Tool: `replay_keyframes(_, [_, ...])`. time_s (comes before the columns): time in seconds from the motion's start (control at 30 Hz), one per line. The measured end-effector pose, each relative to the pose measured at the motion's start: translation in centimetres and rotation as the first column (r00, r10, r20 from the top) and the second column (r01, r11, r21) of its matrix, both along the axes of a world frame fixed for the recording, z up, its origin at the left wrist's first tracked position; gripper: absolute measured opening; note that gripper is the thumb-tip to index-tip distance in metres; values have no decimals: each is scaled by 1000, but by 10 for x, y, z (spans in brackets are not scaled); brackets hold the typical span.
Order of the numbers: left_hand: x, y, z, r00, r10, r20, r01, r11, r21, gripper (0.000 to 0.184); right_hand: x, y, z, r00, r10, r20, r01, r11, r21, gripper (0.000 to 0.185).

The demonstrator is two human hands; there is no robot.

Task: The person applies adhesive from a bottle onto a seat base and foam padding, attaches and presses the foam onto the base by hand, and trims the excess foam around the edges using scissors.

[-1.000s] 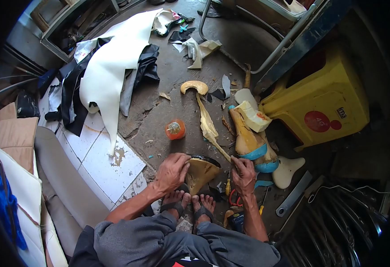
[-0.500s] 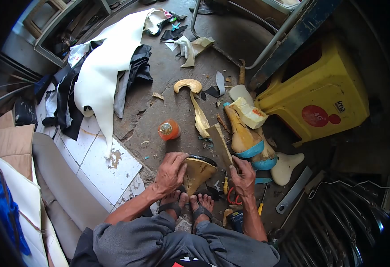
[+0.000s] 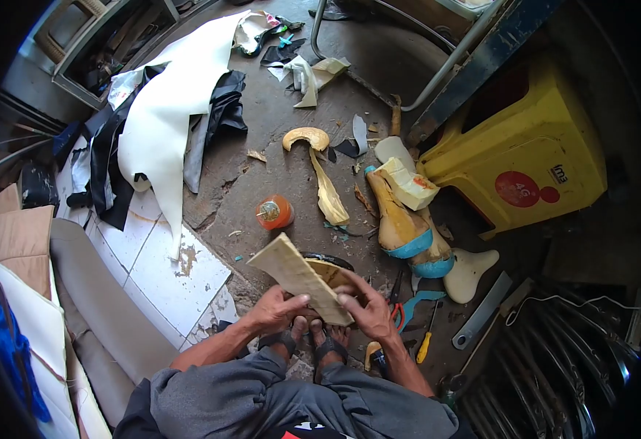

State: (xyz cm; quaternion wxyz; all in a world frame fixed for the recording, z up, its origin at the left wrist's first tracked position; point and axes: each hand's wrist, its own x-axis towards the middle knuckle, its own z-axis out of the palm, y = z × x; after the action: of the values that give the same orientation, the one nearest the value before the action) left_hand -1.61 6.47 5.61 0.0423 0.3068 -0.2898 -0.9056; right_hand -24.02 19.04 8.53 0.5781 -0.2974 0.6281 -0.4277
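Note:
A flat, tan rectangular strip [image 3: 295,274] is held slanting in front of my legs. My right hand [image 3: 370,313] grips its lower right end, thumb on the face. My left hand [image 3: 278,310] is closed at its lower left edge, with the thumb against the strip; the other fingers are partly hidden. Behind the strip shows part of a tan, dark-rimmed, saddle-like piece [image 3: 329,272], mostly covered by the strip and my right hand. My sandalled feet are below. Red-handled scissors [image 3: 398,314] and a yellow-handled screwdriver [image 3: 424,347] lie right of my right hand.
An orange jar [image 3: 275,212] stands ahead on the floor. Blue-and-tan padded pieces [image 3: 407,238] lie ahead right, near a yellow plastic stool [image 3: 525,154] on its side. A white sheet [image 3: 166,110] spreads at the left. A metal bar [image 3: 481,311] and several dark frames [image 3: 554,366] are at right.
The tan strip has moved left and tilted across the front of the saddle-like piece. My left hand has gone from that piece's edge to the strip; my right hand moved left with the strip.

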Motion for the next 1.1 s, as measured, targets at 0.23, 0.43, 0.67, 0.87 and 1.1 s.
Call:
replay_keyframes(0.23, [41,-6,-10,985,137,102,-133,990,-50,45,13,-12,-44,797,23,-604,24,997,70,68])
replay_keyframes(0.43, [61,0,-19,967,186,172,-169,979,-111,50,25,-13,-56,710,23,-704,-20,1000,13,68])
replay_keyframes(0.67, [59,-7,-8,954,181,237,-133,970,-204,44,24,-10,-62,649,-18,-761,-21,999,-42,60])
replay_keyframes(0.87, [60,-12,0,942,174,287,-102,963,-248,47,35,-10,-60,709,-57,-703,116,993,37,64])
replay_keyframes(1.1, [68,-12,-5,922,256,290,-177,946,-273,50,34,-33,-19,812,-253,-526,339,938,73,68])
